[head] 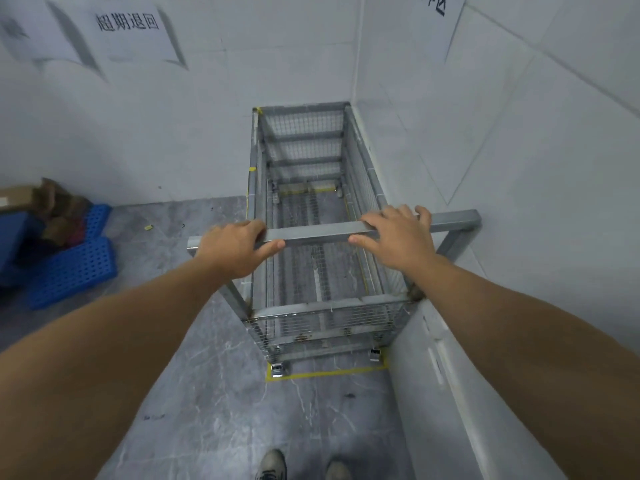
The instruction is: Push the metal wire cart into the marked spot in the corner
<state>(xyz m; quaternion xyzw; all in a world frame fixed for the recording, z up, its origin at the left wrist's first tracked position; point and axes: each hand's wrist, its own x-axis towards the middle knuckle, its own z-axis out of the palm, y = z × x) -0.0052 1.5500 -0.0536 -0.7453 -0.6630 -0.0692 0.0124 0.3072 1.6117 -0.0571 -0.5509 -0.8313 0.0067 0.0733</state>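
The metal wire cart [304,188] is a tall grey mesh cage on small castors, standing in the corner where two white walls meet. Its far end touches the back wall and its right side runs along the right wall. Yellow tape [329,373] marks a rectangle on the floor; the near castors stand just inside its front line. My left hand [239,249] wraps the left part of the square handle bar [315,234]. My right hand [398,237] rests on the bar's right part, fingers curled over it. The cart is empty.
Blue perforated plastic crates [74,265] and cardboard boxes [20,199] sit on the grey marble floor at the left. Paper signs [128,29] hang on the back wall. A white ledge [446,375] runs along the right wall. My shoes [273,464] show at the bottom.
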